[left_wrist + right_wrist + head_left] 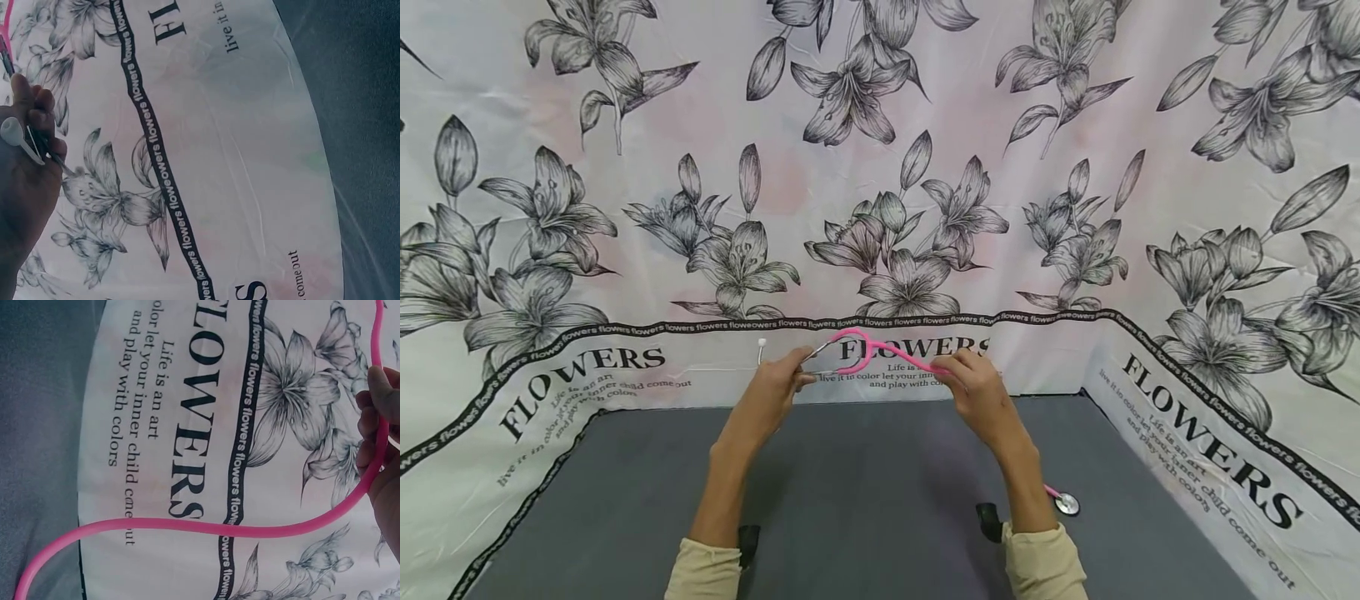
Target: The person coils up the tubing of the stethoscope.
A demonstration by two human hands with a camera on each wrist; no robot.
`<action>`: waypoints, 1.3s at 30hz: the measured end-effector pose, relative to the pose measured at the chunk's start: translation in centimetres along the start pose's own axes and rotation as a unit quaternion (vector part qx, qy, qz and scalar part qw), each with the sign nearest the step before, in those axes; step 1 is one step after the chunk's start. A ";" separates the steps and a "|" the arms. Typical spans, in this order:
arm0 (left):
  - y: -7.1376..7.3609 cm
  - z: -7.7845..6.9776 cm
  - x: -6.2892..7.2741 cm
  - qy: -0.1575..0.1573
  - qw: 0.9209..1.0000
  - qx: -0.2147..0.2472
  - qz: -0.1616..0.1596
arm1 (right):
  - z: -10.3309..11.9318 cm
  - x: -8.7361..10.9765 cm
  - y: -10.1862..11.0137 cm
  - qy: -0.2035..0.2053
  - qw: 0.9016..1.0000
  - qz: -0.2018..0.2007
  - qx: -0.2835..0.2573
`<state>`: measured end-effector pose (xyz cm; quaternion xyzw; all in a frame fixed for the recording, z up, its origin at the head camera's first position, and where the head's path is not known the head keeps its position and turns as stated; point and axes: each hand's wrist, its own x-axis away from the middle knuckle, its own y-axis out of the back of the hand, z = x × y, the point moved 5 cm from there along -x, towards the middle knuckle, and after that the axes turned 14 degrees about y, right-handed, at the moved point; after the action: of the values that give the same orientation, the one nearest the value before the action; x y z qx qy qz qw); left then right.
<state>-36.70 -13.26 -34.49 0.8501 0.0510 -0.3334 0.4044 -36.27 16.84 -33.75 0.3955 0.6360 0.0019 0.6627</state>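
Head view: the stethoscope (870, 343) spans between both hands, near centre toward six o'clock; the left hand (772, 390) pinches its ear tubes (822, 347), the right hand (981, 396) its hose (904, 357). It seems to be being held out, so a next move likely needs both grips coordinated. The chestpiece (1066, 503) sits at four o'clock, the forearm (1026, 487) hiding hose. Left wrist: an earpiece (11, 131) protrudes at nine o'clock. Right wrist: hose loops toward eight o'clock, before printed cloth (294, 494).

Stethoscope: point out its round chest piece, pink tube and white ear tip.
Chest piece (1067, 504), head view: on its round metal face.
Pink tube (253, 532), right wrist view: on its middle stretch.
White ear tip (12, 132), left wrist view: on its rounded end.
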 end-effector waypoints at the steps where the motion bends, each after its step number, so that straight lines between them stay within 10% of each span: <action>1: 0.1 0.0 0.1 -0.003 1.000 -0.005 -0.003 | 0.1 0.0 0.0 0.000 1.000 0.002 0.005; 9: 0.2 -0.9 1.0 0.015 0.991 -0.126 -0.038 | 1.7 -0.4 0.9 0.026 0.999 0.032 0.036; 25: -0.2 -2.5 1.3 0.019 0.976 -0.205 -0.066 | 5.3 -2.5 -1.8 0.089 0.986 0.020 -0.138; 39: -1.1 -4.4 1.7 -0.001 0.971 -0.238 0.005 | 7.3 -3.4 -3.9 0.069 0.997 -0.020 -0.027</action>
<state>-33.49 -9.64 -34.22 0.7294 0.1241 -0.3106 0.5967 -32.74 8.64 -33.78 0.3636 0.6878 0.0338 0.6274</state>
